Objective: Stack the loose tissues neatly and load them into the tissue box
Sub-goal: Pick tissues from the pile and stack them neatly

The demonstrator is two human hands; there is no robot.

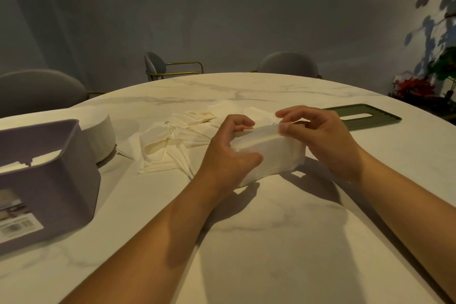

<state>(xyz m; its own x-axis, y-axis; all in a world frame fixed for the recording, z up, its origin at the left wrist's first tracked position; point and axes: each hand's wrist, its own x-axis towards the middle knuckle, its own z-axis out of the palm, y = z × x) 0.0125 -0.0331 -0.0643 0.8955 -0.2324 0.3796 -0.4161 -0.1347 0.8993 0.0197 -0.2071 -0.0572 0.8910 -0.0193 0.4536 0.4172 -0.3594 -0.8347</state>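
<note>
A thick white stack of tissues (274,153) lies on the marble table (271,242) in the middle. My left hand (227,155) grips its left end, thumb across the front and fingers curled over the top. Over the stack's right end, my right hand (320,138) pinches the top tissue layers between thumb and fingers. Loose folded tissues (172,140) lie scattered behind and to the left. The open lilac tissue box (49,175) stands at the left edge, with some white tissue showing inside.
A dark green box lid with a slot (365,116) lies at the far right of the table. A white round container (102,136) sits behind the lilac box. Grey chairs (288,64) stand beyond the table, and plants (419,89) at the right.
</note>
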